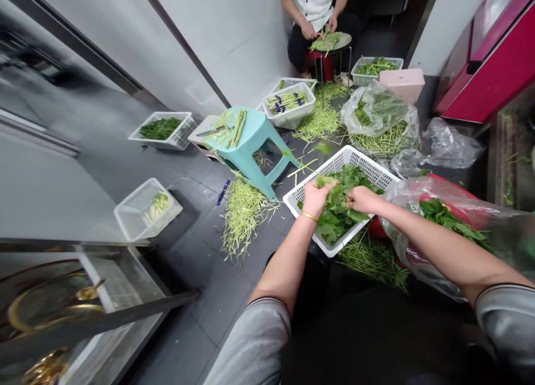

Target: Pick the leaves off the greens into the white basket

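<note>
A white perforated basket (pixel 330 250) in front of me holds a heap of leafy greens (pixel 338 220). My left hand (pixel 318 194), with a gold bracelet at the wrist, is over the basket's left part, its fingers closed on a leafy green that is partly blurred. Just to the right, my right hand (pixel 360 200) is curled closed over the leaves, and what it may hold is hidden. A pile of thin green stems (pixel 374 265) lies beside the basket, below its near right side. At the right, a clear plastic bag (pixel 434 262) holds more leafy greens (pixel 453 226).
A turquoise stool (pixel 254 145) bears peeled stalks and a tool. Peelings (pixel 244 215) litter the floor. White baskets (pixel 184 134) stand left and behind. A seated person (pixel 315 11) works at a round stool. A metal rack (pixel 167 304) is at lower left.
</note>
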Motion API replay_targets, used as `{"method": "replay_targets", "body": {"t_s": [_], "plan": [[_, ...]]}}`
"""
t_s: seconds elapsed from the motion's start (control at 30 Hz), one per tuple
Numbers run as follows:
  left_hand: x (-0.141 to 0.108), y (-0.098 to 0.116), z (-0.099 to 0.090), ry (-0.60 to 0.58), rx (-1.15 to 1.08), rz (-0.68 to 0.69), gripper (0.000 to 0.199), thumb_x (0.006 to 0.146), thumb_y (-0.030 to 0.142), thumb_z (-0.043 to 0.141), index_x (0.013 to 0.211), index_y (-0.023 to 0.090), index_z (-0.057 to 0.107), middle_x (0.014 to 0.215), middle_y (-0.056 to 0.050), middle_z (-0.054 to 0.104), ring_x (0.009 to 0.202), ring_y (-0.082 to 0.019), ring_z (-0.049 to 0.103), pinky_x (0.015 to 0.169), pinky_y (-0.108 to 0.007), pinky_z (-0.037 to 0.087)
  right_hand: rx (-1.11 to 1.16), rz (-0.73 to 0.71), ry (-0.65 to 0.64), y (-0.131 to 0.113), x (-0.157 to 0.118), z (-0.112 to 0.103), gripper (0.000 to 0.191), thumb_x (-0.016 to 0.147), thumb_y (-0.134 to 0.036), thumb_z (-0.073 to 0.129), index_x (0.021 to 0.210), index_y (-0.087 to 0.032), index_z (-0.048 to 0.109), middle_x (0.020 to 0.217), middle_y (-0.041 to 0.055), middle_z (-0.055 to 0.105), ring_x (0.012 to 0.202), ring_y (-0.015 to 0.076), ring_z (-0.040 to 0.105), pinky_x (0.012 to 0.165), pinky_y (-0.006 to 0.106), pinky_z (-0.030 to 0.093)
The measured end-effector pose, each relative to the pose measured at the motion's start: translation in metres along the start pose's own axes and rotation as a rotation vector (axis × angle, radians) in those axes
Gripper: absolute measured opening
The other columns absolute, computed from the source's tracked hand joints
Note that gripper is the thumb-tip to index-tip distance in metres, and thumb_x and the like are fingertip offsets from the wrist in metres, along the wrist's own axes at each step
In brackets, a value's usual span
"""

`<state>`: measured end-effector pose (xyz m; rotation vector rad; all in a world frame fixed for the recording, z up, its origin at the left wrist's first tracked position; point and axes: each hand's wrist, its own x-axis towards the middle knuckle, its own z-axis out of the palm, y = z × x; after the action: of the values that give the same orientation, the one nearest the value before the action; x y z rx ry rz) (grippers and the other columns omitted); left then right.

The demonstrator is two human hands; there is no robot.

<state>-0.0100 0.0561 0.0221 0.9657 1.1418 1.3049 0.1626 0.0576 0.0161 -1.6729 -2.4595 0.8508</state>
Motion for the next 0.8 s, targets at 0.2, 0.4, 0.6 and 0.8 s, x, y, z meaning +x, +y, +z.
{"method": "replay_targets", "body": {"t_s": [0.2,0.4,0.6,0.8], "plan": [[0.011,0.014,-0.026,-0.197,-0.058,-0.207,0.031,0.056,0.034,0.082,0.068,0.009,0.069,0.054,0.000,0.060,0.042,-0.004,0.044,0.046,-0.019,0.036,0.328,0.207,0.198,0.044,0.016,0.010,0.028,0.072,-0.033,0.070,0.093,-0.015,0.072,0.083,0.0067,0.071,0.070,0.0176,0.065,0.066,0.027,0.048],[-0.003,0.001,-0.011,-0.703,0.078,-0.300,0.037,0.060,0.043,0.080,0.070,0.009,0.069,0.062,-0.002,0.062,0.051,-0.006,0.049,0.052,-0.019,0.039,1.049,0.030,0.120,0.024,0.016,-0.020,0.046,0.078,-0.053,0.062,0.103,-0.015,0.067,0.088,0.0085,0.068,0.051,0.0078,0.053,0.041,0.020,0.038],[-0.027,-0.021,0.018,-1.145,0.439,-0.299,0.033,0.062,0.038,0.078,0.079,0.011,0.072,0.067,-0.002,0.064,0.062,-0.011,0.055,0.063,-0.023,0.044,0.902,0.031,-0.016,0.022,-0.036,-0.014,0.036,0.067,-0.049,0.072,0.072,-0.014,0.066,0.054,-0.0019,0.057,0.042,0.0066,0.047,0.041,0.019,0.036],[-0.035,-0.019,0.011,-0.987,0.664,-0.349,0.047,0.067,0.031,0.075,0.108,0.010,0.065,0.062,0.002,0.057,0.049,-0.006,0.045,0.049,-0.020,0.037,0.524,0.292,-0.363,0.052,-0.135,0.064,0.039,0.073,-0.053,0.064,0.076,-0.014,0.067,0.055,0.0026,0.061,0.050,0.0146,0.058,0.051,0.026,0.045]]}}
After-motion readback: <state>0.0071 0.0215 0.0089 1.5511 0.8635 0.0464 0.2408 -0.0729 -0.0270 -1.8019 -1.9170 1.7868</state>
